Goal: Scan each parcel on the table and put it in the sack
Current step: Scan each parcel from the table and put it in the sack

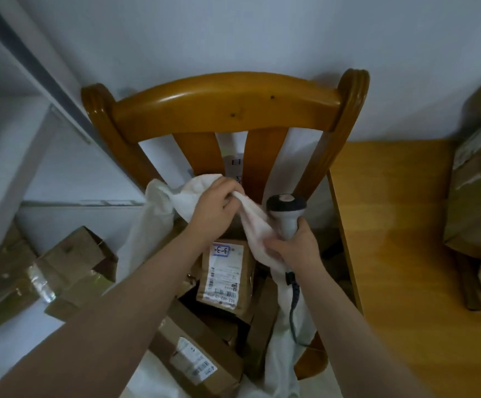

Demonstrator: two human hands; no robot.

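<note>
Left grip [216, 208] bunches the sack [159, 202] rim, right grip [296, 245] clutches scanner [286, 209] plus cloth, to spread its mouth.

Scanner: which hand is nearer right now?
Right. The right hand grips the scanner by its handle. The left hand is off to the scanner's left, gripping the rim of the sack, not touching the scanner.
</note>
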